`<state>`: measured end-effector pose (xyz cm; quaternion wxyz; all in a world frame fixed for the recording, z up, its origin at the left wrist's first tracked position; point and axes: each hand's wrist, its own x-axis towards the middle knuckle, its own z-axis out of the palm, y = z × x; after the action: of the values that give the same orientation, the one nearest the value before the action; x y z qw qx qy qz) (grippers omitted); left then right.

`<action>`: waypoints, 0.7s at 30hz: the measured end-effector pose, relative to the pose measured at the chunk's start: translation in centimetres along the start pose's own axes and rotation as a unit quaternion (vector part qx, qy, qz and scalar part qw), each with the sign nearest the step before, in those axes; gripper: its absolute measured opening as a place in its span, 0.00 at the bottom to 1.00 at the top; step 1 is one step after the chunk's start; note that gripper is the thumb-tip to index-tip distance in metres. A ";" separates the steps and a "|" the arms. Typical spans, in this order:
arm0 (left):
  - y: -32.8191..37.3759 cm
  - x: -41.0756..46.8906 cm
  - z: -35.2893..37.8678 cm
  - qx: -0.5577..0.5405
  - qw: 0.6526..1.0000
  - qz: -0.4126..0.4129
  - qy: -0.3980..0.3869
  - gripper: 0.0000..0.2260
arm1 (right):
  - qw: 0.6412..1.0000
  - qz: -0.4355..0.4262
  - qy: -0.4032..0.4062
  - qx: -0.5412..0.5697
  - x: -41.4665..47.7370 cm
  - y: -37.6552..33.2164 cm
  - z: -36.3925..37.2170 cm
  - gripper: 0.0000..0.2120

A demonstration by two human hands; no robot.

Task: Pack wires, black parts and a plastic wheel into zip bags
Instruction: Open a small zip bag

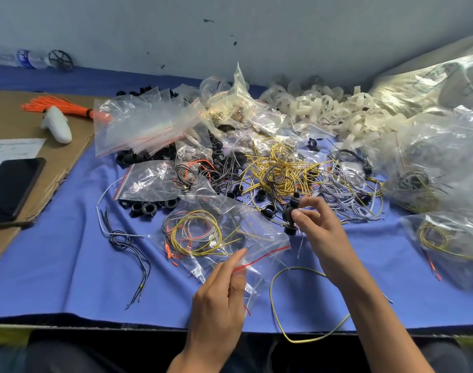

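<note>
On the blue cloth [68,265], places given relative to the zip bag [216,232]:
Zip bag: clear, lying flat at centre; red seal edge toward the near right, closed end toward the far left.
Bag contents: coiled yellow, orange, grey and black wires [195,235].
Left hand [219,300]: pinching the bag's near seal edge.
Right hand [318,227]: just right of the bag, fingertips gripping small black parts [289,214].
Loose yellow wire [291,305]: near right of the bag, looped over the table edge.
Plastic wheels [316,106]: white heap, far right.
</note>
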<state>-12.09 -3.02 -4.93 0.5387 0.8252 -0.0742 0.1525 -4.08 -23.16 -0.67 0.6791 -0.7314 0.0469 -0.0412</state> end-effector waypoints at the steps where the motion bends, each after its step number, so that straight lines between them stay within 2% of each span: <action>1: 0.0 0.0 0.0 0.002 1.000 0.002 0.001 0.15 | 1.000 -0.003 0.003 -0.009 0.0 0.0 -0.1 0.07; 5: -0.1 0.0 0.1 0.009 1.000 0.005 0.000 0.15 | 0.997 -0.021 0.006 -0.068 0.1 0.2 -0.4 0.11; 11: -0.1 0.0 0.0 0.009 1.000 0.001 0.001 0.15 | 0.988 -0.044 0.018 -0.150 -0.9 -0.6 -0.5 0.06; 14: -0.1 0.0 0.1 0.003 1.000 -0.006 0.003 0.15 | 0.995 -0.023 0.020 -0.090 -3.8 -1.2 -1.4 0.07; 18: 0.0 -0.1 0.0 0.018 1.000 0.017 0.005 0.17 | 0.992 0.069 -0.108 0.006 -9.4 -1.7 -1.5 0.07; 21: 0.1 -0.2 -0.1 0.020 0.999 0.039 0.006 0.18 | 0.987 0.098 -0.129 -0.004 -10.9 -0.9 0.9 0.07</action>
<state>-12.29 -3.02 -4.89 0.5165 0.8313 -0.1000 0.1796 -14.78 -20.87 0.17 0.6772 -0.7253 0.0306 0.1200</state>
